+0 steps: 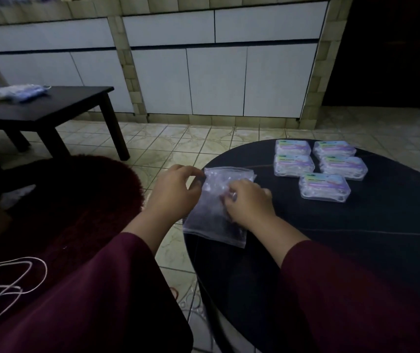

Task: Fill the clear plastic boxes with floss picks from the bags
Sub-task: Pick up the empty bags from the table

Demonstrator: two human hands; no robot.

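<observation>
Dim tiled floor (168, 141), white cabinets (216, 80).

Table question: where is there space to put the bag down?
The round table is bare between the right hand and the near rim, below the five boxes. The far right is crowded with boxes. The bag, which both hands hold (left hand), covers the left edge.
</observation>
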